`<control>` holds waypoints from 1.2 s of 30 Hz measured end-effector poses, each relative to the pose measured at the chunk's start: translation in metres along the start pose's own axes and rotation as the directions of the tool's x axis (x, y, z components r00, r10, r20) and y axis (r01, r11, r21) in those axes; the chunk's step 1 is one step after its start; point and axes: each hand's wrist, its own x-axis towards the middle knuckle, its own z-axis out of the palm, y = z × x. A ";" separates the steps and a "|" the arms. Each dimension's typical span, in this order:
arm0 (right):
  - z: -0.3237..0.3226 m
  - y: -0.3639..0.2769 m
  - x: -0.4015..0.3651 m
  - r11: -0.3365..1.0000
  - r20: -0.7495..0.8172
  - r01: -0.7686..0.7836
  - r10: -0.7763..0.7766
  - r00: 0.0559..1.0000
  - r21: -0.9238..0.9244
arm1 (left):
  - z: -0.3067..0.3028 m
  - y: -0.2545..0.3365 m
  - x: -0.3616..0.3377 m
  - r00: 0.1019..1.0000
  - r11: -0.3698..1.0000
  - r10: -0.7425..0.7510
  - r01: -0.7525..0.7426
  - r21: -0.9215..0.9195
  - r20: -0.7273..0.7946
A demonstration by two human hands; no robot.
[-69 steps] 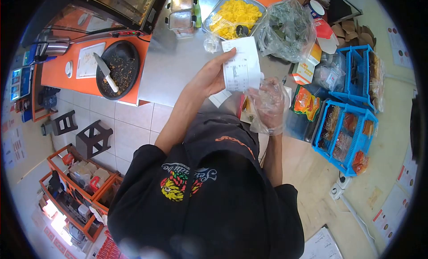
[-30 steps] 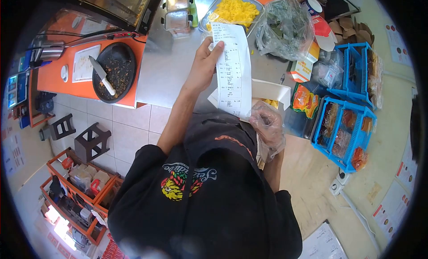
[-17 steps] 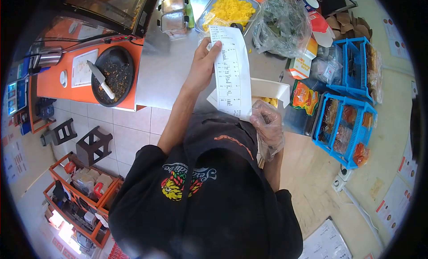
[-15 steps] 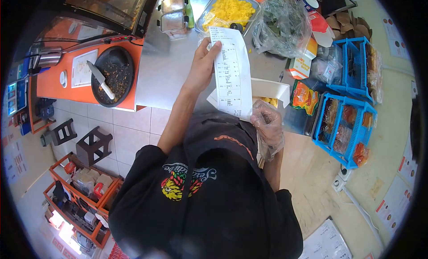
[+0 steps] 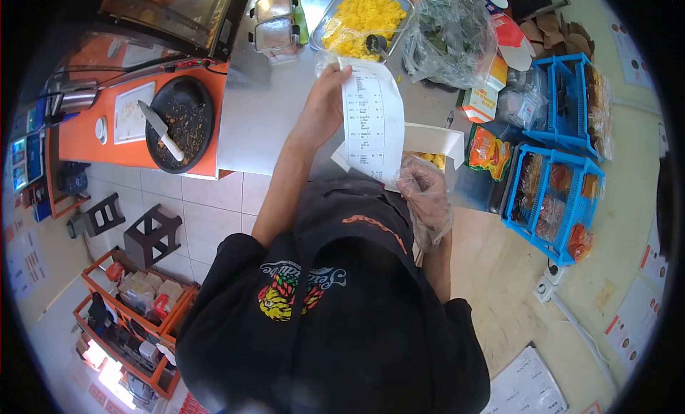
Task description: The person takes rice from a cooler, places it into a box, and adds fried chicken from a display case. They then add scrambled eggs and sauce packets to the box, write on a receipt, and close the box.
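While the bare L hand point(image 5: 327, 104) pinches the top of the receipt point(image 5: 372, 129) btwn thumb & fingers, the R hand point(image 5: 422, 189), in a clear glove, has its lower right corner pinched, so it's hanging approx 12–1 o'clock. Open white box point(image 5: 448, 138) w/ yellow food is partly behind it at 2, tray point(image 5: 319, 42) of yellow food's at 12, and a knife point(image 5: 163, 129) lies on the round black pan point(image 5: 191, 121) at 10.

Table point(image 5: 250, 118) surfaced in smooth, dull-shining metal; receipt point(image 5: 372, 125) of thin matt paper; bag point(image 5: 448, 39) of glossy, crinkled clear plastic; baskets point(image 5: 551, 200) moulded in blue plastic; knife blade point(image 5: 151, 117) of smooth metal
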 end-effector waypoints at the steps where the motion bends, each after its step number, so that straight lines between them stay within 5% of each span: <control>1: 0.002 0.003 0.001 0.996 0.031 -0.034 0.037 0.999 -0.078 | -0.001 0.001 -0.002 0.995 0.995 -0.055 0.062 -0.077 0.085; 3: -0.002 0.006 0.004 0.963 0.038 -0.102 0.115 0.993 -0.250 | 0.001 -0.003 -0.013 0.968 0.971 -0.164 0.192 -0.140 0.188; 7: -0.021 0.015 0.010 0.977 0.131 -0.117 0.141 0.981 -0.178 | 0.037 -0.014 -0.018 0.793 0.928 -0.328 0.373 0.016 0.513; 9: -0.034 0.036 0.010 0.964 0.157 -0.242 0.257 0.954 -0.112 | 0.035 -0.024 -0.018 0.813 0.920 -0.392 0.331 0.212 0.432; 10: -0.040 0.038 0.010 0.973 0.108 -0.220 0.227 0.968 -0.077 | 0.035 -0.029 -0.016 0.820 0.900 -0.415 0.306 0.311 0.393; 12: -0.051 0.039 0.010 0.986 -0.002 -0.167 0.167 0.986 -0.008 | 0.042 -0.033 -0.011 0.838 0.955 -0.295 0.246 0.163 0.460; 13: -0.056 0.048 0.013 0.994 -0.178 -0.109 0.110 0.978 0.018 | 0.047 -0.037 -0.008 0.845 0.972 -0.232 0.219 0.083 0.482; 14: -0.062 0.066 0.021 1.000 -0.444 -0.009 0.013 0.896 0.010 | 0.053 -0.043 -0.007 0.879 0.971 -0.232 0.180 0.159 0.417; 16: -0.068 0.096 0.041 0.984 -0.844 0.163 -0.152 0.514 -0.078 | 0.062 -0.054 -0.005 0.937 0.943 -0.197 0.101 0.317 0.289; 17: -0.061 0.043 0.041 0.970 -0.899 0.137 0.127 0.419 0.201 | 0.063 -0.069 -0.003 0.945 0.874 -0.155 -0.004 0.486 0.286; 18: -0.055 0.041 0.049 0.984 -0.937 0.178 -0.041 0.346 0.023 | 0.068 -0.081 -0.004 0.945 0.700 -0.111 -0.146 0.699 0.309; 20: -0.054 0.036 0.063 0.921 -0.910 0.197 -0.372 0.183 -0.337 | 0.088 -0.106 -0.014 0.870 0.383 -0.001 -0.455 0.804 0.492; 23: -0.061 0.028 0.053 0.936 -0.905 0.143 -0.348 0.245 -0.321 | 0.091 -0.144 -0.030 0.943 0.353 -0.128 -0.247 0.902 0.308; 24: -0.074 0.037 0.052 0.949 -0.908 0.130 -0.312 0.281 -0.286 | 0.069 -0.159 -0.022 0.869 0.339 -0.124 -0.417 0.843 0.479; 26: -0.108 0.055 0.037 0.971 -0.897 0.104 -0.241 0.372 -0.217 | 0.076 -0.165 -0.024 0.827 0.136 -0.264 -0.478 0.868 0.497; 28: -0.149 0.044 0.008 0.973 -0.920 0.226 -0.042 0.389 0.051 | 0.090 -0.168 -0.029 0.819 0.251 -0.317 -0.414 0.875 0.478; 29: -0.166 0.020 -0.003 0.798 -0.892 0.446 0.240 0.382 0.405 | 0.094 -0.169 -0.033 0.814 0.306 -0.348 -0.369 0.877 0.464; 31: -0.208 0.032 -0.028 0.936 -0.964 0.341 -0.163 0.208 -0.085 | 0.067 -0.177 -0.029 0.830 0.290 -0.402 -0.286 0.913 0.387; 33: -0.257 0.070 -0.041 0.906 -0.890 0.118 -0.421 0.177 -0.405 | 0.058 -0.172 -0.026 0.850 0.325 -0.428 -0.171 0.930 0.307; 35: -0.262 0.074 -0.062 0.874 -0.863 -0.176 -0.380 0.333 -0.452 | 0.066 -0.157 -0.027 0.873 0.413 -0.434 -0.026 0.910 0.222; 36: -0.266 0.074 -0.068 0.819 -0.846 -0.311 -0.344 0.407 -0.482 | 0.065 -0.151 -0.026 0.889 0.402 -0.388 -0.075 0.912 0.244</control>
